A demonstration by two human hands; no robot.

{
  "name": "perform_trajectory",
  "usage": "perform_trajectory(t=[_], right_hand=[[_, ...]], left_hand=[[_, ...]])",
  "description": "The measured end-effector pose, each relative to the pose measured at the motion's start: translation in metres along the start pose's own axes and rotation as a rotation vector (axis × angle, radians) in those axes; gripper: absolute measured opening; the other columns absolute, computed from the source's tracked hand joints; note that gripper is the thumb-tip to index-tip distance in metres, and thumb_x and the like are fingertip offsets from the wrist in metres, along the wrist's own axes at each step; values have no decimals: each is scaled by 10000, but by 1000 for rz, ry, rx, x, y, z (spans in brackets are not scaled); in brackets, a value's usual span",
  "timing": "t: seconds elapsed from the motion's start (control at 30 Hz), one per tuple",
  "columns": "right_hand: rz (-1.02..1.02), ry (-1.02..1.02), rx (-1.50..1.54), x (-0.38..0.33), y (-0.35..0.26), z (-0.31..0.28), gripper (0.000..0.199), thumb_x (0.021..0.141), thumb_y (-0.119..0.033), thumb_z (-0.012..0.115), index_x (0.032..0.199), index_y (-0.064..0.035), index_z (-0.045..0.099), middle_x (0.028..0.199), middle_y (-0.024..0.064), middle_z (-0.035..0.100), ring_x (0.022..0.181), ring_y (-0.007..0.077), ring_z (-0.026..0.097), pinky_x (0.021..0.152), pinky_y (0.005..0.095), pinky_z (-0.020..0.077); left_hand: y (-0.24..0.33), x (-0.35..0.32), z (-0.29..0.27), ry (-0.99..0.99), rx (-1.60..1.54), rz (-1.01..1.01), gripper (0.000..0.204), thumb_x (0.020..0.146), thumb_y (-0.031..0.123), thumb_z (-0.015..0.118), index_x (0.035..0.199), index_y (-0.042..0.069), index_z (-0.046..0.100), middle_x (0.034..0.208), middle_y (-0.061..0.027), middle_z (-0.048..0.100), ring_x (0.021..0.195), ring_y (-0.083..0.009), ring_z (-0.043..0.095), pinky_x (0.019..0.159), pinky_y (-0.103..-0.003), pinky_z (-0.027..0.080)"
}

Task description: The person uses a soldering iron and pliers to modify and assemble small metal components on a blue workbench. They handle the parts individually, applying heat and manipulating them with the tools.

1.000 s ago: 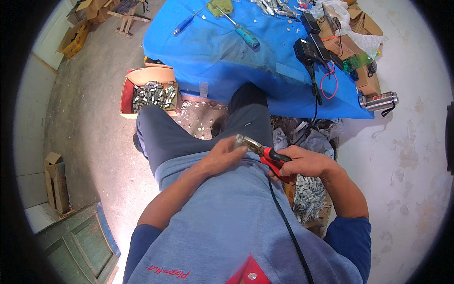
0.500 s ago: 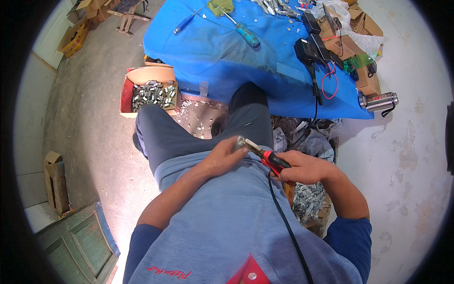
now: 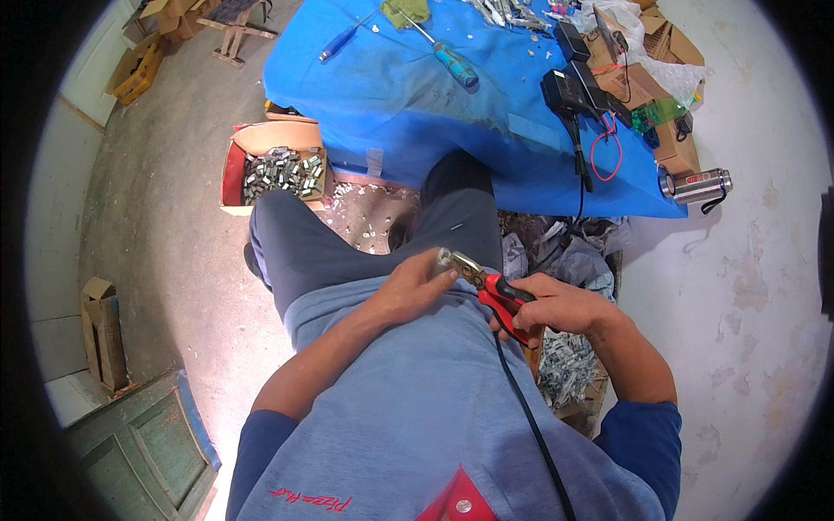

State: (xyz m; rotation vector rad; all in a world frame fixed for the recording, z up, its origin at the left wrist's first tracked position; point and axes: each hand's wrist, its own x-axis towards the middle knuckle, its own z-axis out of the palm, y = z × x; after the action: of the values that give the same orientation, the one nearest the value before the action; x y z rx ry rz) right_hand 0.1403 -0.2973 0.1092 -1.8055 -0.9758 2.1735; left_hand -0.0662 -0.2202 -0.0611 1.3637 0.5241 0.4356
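My right hand (image 3: 556, 306) grips red-handled pliers (image 3: 497, 293) over my lap. The pliers' metal jaws close on a small metal part (image 3: 445, 259) that my left hand (image 3: 415, 286) pinches at its fingertips. Both hands sit close together above my grey trousers (image 3: 347, 252) and blue-grey shirt. A black cord (image 3: 530, 417) runs down my chest below the hands. How the small part looks in detail is too small to tell.
A blue-covered table (image 3: 434, 104) ahead carries screwdrivers (image 3: 452, 61), black chargers (image 3: 573, 87) with cables and cardboard boxes. A box of small metal parts (image 3: 280, 169) stands on the floor to the left, another heap of parts (image 3: 565, 369) lies at my right, a metal flask (image 3: 695, 184) beyond.
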Motion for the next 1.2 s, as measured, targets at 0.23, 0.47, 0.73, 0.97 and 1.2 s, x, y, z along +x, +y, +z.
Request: perform_trajectory(t=[0.23,0.47,0.73,0.97,1.2], right_hand=[[-15,-22,-44,0,6,-1,375,778,-117,558,1124,23,584,914,77,658,683,119,580,586,253,483],[-21,-23,-189,0,3,0,294,768,-111,544,1032,8,592,871,46,624,684,120,574,601,262,477],[9,-84,-84,0,-8,3,346,757,-139,565,1068,8,602,917,59,658,720,122,600,623,255,498],[-71,57,33,-6,-8,9,275,790,-149,569,1016,3,608,881,61,636,700,114,586,602,252,498],[-10,10,-37,-5,6,5,289,785,-154,571,1031,-3,597,853,57,638,660,108,578,588,240,491]], left_hand=[[7,-1,-1,-18,2,-31,305,971,280,570,1101,5,584,896,-95,613,852,-168,543,802,-351,461],[9,-1,0,7,39,-33,293,969,280,569,1086,13,592,882,-111,616,833,-188,554,784,-361,463],[3,0,-3,23,227,-20,189,976,191,580,1044,16,588,885,-5,576,800,-87,503,696,-272,445],[3,3,3,57,50,-19,278,954,261,567,1020,-9,577,906,-164,647,838,-253,609,773,-384,475],[16,1,-2,7,-29,-22,197,993,228,567,980,32,578,794,40,504,707,-48,414,605,-238,365]])
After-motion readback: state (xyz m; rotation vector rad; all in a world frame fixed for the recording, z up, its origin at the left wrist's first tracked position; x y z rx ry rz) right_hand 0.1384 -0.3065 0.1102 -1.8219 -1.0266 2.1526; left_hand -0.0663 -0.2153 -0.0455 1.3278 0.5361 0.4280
